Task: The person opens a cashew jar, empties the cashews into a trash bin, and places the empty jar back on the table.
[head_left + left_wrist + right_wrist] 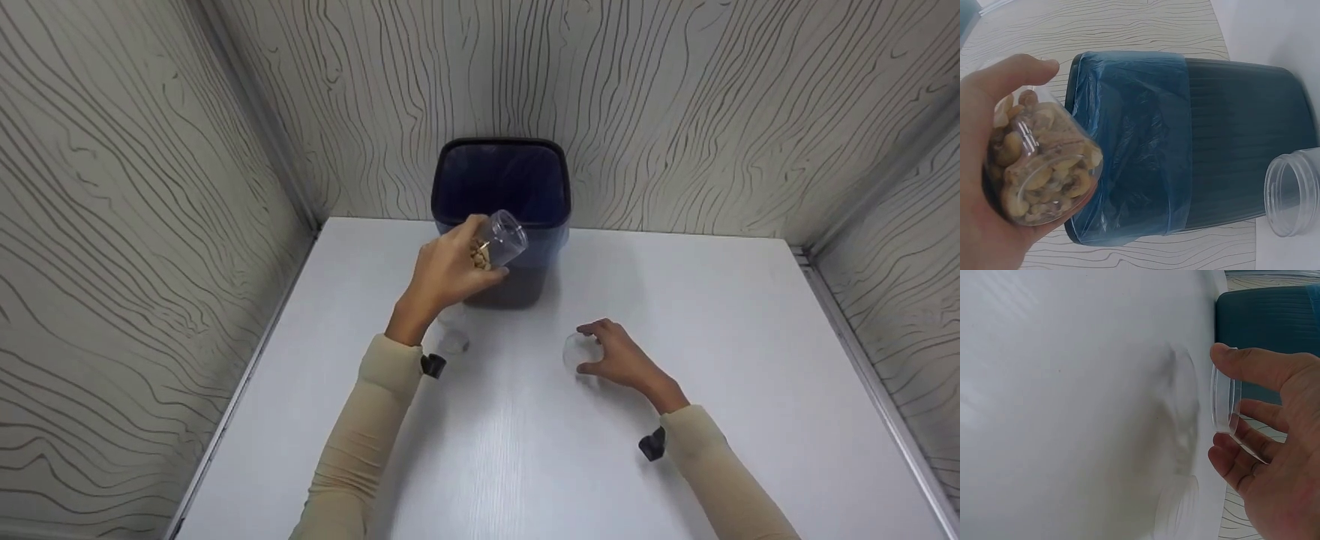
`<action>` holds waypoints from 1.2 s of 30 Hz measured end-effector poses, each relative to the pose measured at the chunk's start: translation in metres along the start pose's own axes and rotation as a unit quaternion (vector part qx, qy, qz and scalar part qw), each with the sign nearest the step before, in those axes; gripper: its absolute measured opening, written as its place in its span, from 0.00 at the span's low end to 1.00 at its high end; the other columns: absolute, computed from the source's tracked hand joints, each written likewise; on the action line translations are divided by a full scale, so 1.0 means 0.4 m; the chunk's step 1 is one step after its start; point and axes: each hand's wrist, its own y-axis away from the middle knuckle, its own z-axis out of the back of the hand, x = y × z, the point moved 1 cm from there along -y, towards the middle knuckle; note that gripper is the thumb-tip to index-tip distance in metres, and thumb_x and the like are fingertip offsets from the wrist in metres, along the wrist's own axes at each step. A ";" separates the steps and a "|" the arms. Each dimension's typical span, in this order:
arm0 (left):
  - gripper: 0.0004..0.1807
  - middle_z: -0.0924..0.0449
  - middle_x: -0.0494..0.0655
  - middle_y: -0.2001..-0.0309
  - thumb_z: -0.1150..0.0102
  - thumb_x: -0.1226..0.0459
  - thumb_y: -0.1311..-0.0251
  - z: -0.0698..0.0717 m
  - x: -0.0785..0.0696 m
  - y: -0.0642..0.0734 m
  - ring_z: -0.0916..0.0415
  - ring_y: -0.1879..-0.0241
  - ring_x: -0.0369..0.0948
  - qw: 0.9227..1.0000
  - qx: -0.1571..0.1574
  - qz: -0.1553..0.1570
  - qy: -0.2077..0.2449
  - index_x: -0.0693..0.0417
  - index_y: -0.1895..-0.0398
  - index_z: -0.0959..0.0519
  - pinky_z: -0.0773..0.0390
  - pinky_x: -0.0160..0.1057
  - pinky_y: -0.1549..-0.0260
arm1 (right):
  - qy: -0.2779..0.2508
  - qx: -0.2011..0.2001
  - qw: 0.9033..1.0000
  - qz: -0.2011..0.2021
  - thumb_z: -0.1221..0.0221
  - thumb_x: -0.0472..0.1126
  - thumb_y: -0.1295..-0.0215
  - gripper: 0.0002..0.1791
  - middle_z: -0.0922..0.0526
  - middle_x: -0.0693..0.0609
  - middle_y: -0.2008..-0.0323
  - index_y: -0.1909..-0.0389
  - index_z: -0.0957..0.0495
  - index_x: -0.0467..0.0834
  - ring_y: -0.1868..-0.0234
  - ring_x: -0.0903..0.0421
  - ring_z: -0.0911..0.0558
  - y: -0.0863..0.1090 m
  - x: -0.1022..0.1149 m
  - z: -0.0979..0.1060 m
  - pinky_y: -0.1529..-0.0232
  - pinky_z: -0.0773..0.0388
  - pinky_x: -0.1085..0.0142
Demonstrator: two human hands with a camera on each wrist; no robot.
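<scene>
My left hand grips a clear plastic jar of nuts, held tilted in front of the bin's rim with its open mouth toward the upper right. Cashews and other mixed nuts show through its base in the left wrist view. My right hand pinches a clear round lid by its edges, thumb on one side and fingers on the other, over the white table. A second clear jar, with no lid on it, stands on the table near my left wrist.
A dark blue bin with a blue plastic liner folded over its rim stands at the table's far edge. Wood-grain patterned walls enclose the white table at the back and sides.
</scene>
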 end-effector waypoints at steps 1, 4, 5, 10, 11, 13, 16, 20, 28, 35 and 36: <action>0.41 0.11 0.50 0.48 0.22 0.47 0.46 0.002 0.001 -0.001 0.14 0.60 0.45 1.000 0.001 0.002 0.001 0.49 0.30 0.26 0.15 0.52 0.61 | 0.001 0.000 1.000 0.000 0.23 0.41 0.42 0.40 0.26 0.36 0.34 0.29 0.26 0.36 0.36 0.38 0.23 0.000 -0.001 0.000 0.35 0.22 0.42; 0.41 0.12 0.49 0.48 0.23 0.47 0.45 0.008 0.004 -0.003 0.14 0.60 0.45 1.000 0.003 0.008 0.003 0.48 0.30 0.27 0.15 0.52 0.61 | 0.007 0.002 1.000 -0.001 0.22 0.41 0.42 0.40 0.25 0.36 0.34 0.29 0.26 0.36 0.37 0.38 0.22 0.001 -0.002 -0.001 0.36 0.22 0.43; 0.41 0.12 0.49 0.48 0.23 0.47 0.45 0.010 0.005 -0.003 0.14 0.60 0.44 1.000 0.004 0.009 0.004 0.48 0.30 0.27 0.15 0.51 0.61 | 0.010 0.003 1.000 0.000 0.22 0.41 0.42 0.40 0.25 0.36 0.34 0.30 0.26 0.36 0.37 0.38 0.22 0.000 -0.003 -0.002 0.36 0.22 0.43; 0.41 0.12 0.48 0.48 0.23 0.47 0.46 0.021 0.007 -0.008 0.14 0.59 0.45 1.000 0.004 0.014 0.005 0.47 0.30 0.27 0.15 0.53 0.59 | 0.015 0.004 1.000 -0.005 0.22 0.41 0.43 0.41 0.24 0.36 0.34 0.29 0.26 0.35 0.38 0.39 0.22 0.000 -0.006 -0.004 0.36 0.22 0.43; 0.41 0.12 0.48 0.47 0.23 0.47 0.46 0.023 0.007 -0.009 0.14 0.58 0.45 1.000 0.005 0.016 0.004 0.47 0.30 0.27 0.15 0.53 0.59 | 0.016 0.004 1.000 -0.006 0.22 0.41 0.43 0.41 0.24 0.36 0.34 0.29 0.26 0.35 0.37 0.39 0.22 -0.001 -0.006 -0.005 0.35 0.22 0.44; 0.42 0.12 0.48 0.47 0.23 0.47 0.46 0.027 0.008 -0.011 0.14 0.58 0.45 1.000 0.006 0.019 0.002 0.47 0.29 0.27 0.15 0.53 0.58 | 0.019 0.003 1.000 -0.004 0.22 0.41 0.43 0.41 0.24 0.36 0.34 0.30 0.26 0.35 0.38 0.39 0.22 -0.002 -0.007 -0.007 0.35 0.22 0.44; 0.42 0.12 0.48 0.48 0.22 0.46 0.46 0.033 0.009 -0.012 0.14 0.58 0.45 1.000 0.006 0.021 0.001 0.47 0.30 0.27 0.15 0.53 0.58 | 0.024 0.000 1.000 0.000 0.22 0.40 0.43 0.41 0.24 0.36 0.34 0.30 0.26 0.35 0.38 0.39 0.22 -0.003 -0.009 -0.010 0.36 0.22 0.44; 0.42 0.12 0.49 0.49 0.22 0.47 0.47 0.041 0.011 -0.014 0.14 0.58 0.46 1.000 0.004 0.021 0.003 0.47 0.30 0.27 0.15 0.53 0.59 | 0.030 -0.003 1.000 0.005 0.21 0.40 0.44 0.40 0.24 0.36 0.35 0.31 0.25 0.34 0.39 0.40 0.23 -0.002 -0.012 -0.012 0.36 0.22 0.44; 0.41 0.12 0.49 0.51 0.23 0.47 0.48 0.054 0.019 -0.022 0.16 0.62 0.46 1.000 -0.001 0.023 0.004 0.47 0.31 0.26 0.16 0.51 0.63 | 0.036 -0.007 0.999 0.012 0.21 0.40 0.45 0.40 0.23 0.36 0.37 0.32 0.24 0.33 0.40 0.40 0.23 -0.003 -0.016 -0.015 0.36 0.22 0.44; 0.41 0.11 0.51 0.50 0.22 0.47 0.46 0.069 0.024 -0.026 0.15 0.62 0.46 1.000 -0.004 0.026 0.007 0.48 0.30 0.27 0.16 0.51 0.64 | 0.029 -0.002 1.000 0.003 0.21 0.40 0.44 0.40 0.22 0.37 0.37 0.31 0.25 0.34 0.39 0.40 0.25 -0.001 -0.014 -0.019 0.34 0.24 0.42; 0.41 0.11 0.51 0.50 0.22 0.47 0.46 0.071 0.026 -0.026 0.15 0.62 0.47 1.000 -0.004 0.027 0.008 0.48 0.30 0.27 0.16 0.51 0.64 | 0.027 0.000 1.000 -0.001 0.21 0.40 0.44 0.40 0.22 0.37 0.37 0.31 0.25 0.34 0.38 0.40 0.25 -0.001 -0.013 -0.020 0.34 0.24 0.43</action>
